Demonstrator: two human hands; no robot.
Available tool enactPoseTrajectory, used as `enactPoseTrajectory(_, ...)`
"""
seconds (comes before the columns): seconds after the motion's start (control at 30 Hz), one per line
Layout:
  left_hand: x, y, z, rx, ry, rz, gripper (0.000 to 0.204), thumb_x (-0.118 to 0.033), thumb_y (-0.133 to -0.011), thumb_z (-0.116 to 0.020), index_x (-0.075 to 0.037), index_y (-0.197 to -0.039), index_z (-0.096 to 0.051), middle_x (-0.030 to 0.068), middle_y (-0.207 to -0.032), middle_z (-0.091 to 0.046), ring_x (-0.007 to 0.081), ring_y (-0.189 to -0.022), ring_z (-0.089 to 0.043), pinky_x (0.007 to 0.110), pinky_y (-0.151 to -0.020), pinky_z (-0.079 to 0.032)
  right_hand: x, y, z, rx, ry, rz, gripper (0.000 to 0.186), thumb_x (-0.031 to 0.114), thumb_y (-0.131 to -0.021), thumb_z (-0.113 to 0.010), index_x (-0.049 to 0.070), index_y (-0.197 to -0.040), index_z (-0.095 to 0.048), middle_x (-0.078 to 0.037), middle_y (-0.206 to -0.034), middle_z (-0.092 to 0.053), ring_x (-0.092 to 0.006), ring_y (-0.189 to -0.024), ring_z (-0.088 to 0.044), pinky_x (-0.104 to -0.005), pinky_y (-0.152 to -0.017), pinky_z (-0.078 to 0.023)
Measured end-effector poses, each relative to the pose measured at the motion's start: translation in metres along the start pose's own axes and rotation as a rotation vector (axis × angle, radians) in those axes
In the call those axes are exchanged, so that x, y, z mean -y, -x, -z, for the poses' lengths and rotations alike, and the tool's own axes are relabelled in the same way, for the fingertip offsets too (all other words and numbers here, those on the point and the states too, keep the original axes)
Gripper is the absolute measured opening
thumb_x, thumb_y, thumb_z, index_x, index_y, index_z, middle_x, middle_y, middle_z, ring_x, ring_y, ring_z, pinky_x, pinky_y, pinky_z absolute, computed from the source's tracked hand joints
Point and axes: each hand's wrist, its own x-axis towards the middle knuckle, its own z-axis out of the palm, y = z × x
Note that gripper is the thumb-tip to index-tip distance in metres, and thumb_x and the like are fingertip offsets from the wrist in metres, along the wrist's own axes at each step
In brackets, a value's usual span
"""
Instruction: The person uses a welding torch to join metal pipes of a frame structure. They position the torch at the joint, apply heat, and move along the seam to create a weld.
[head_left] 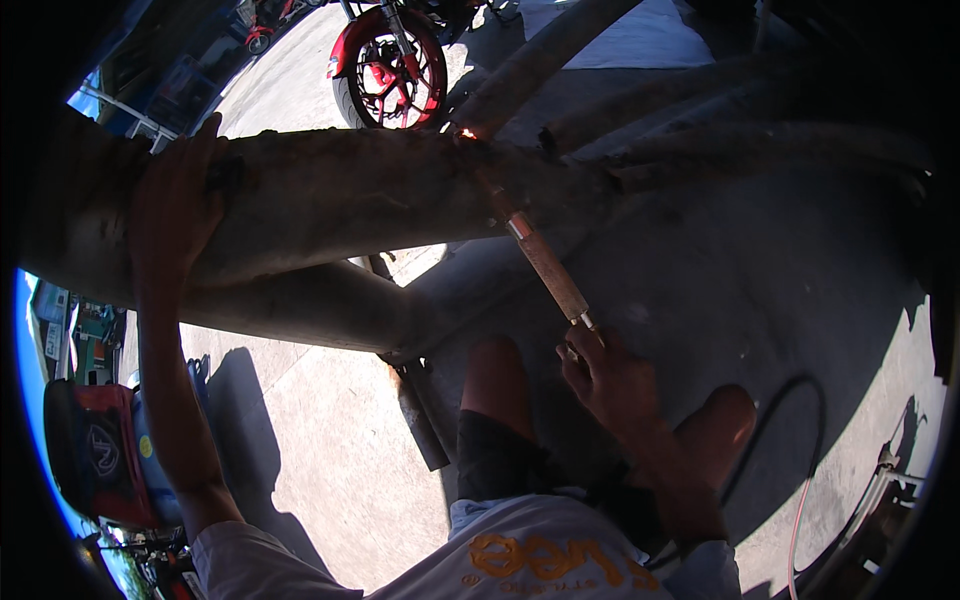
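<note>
In front of me lies a thick metal tube [330, 200], part of a welded frame in deep shade. My left hand [178, 195] rests on its left part, fingers stretched toward the far edge. My right hand [610, 385] is closed around the near end of a torch [550, 275] with a brown cylindrical body and metal collars. Its thin tip slants up and left to the tube. Beyond the tip a small orange spot [468, 134] glows at the tube's far edge, beside a joint with a slanting tube [545, 65].
A motorcycle wheel with a red fender [387, 70] stands behind the tube. Lower left is a dark red and black bag [105, 450]. A hose [800, 500] curves over the floor at right. A lower tube [300, 310] and a short post [420, 420] lie near my knees.
</note>
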Motion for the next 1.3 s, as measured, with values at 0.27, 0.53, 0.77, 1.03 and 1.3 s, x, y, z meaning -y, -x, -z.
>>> enactPoseTrajectory(0.27, 0.003, 0.002, -0.001, 0.056, 0.010, 0.039, 0.075, -0.002, -0.090, -0.078, -0.017, -0.161, -0.057, 0.0108, -0.137, -0.075, 0.0321, -0.125, -0.073, 0.048, -0.113, -0.057, -0.015, -0.003, 0.006, 0.002, 0.007, 0.074, 0.031, 0.031, -0.102, -0.081, 0.016, -0.123, -0.065, -0.008, -0.097, -0.067, -0.0280, -0.065, -0.074, -0.0421, -0.054, -0.063)
enactPoseTrajectory(0.53, 0.003, 0.003, 0.002, 0.069, 0.027, 0.044, 0.074, -0.001, -0.092, -0.074, -0.017, -0.161, -0.057, 0.0111, -0.135, -0.076, 0.0316, -0.126, -0.073, 0.048, -0.112, -0.057, -0.020, -0.002, 0.004, -0.007, 0.008, 0.073, 0.029, 0.033, -0.101, -0.081, 0.022, -0.125, -0.068, -0.010, -0.101, -0.070, -0.0265, -0.063, -0.075, -0.0409, -0.053, -0.064)
enactPoseTrajectory(0.77, 0.007, 0.003, -0.004, 0.031, 0.057, 0.031, 0.075, 0.000, -0.089, -0.074, -0.018, -0.160, -0.058, 0.0115, -0.137, -0.076, 0.0335, -0.128, -0.072, 0.048, -0.113, -0.057, -0.023, -0.003, 0.004, -0.047, 0.011, 0.106, 0.032, 0.029, -0.101, -0.082, 0.015, -0.124, -0.064, -0.007, -0.097, -0.067, -0.0261, -0.066, -0.075, -0.0415, -0.053, -0.063)
enactPoseTrajectory(1.03, 0.013, 0.001, -0.008, 0.023, 0.073, 0.018, 0.072, -0.002, -0.092, -0.074, -0.019, -0.160, -0.058, 0.0109, -0.138, -0.076, 0.0332, -0.128, -0.072, 0.048, -0.113, -0.057, -0.032, -0.005, 0.001, -0.070, -0.019, 0.152, 0.036, 0.024, -0.100, -0.084, 0.014, -0.125, -0.061, -0.007, -0.096, -0.067, -0.0263, -0.068, -0.075, -0.0417, -0.053, -0.062)
enactPoseTrajectory(1.3, 0.009, 0.000, -0.007, 0.010, 0.056, 0.030, 0.068, -0.002, -0.095, -0.072, -0.019, -0.160, -0.059, 0.0103, -0.137, -0.077, 0.0314, -0.128, -0.073, 0.047, -0.113, -0.057, -0.036, -0.008, 0.003, -0.055, -0.018, 0.141, 0.033, 0.026, -0.100, -0.084, 0.015, -0.123, -0.062, -0.006, -0.095, -0.067, -0.0264, -0.068, -0.074, -0.0416, -0.054, -0.062)
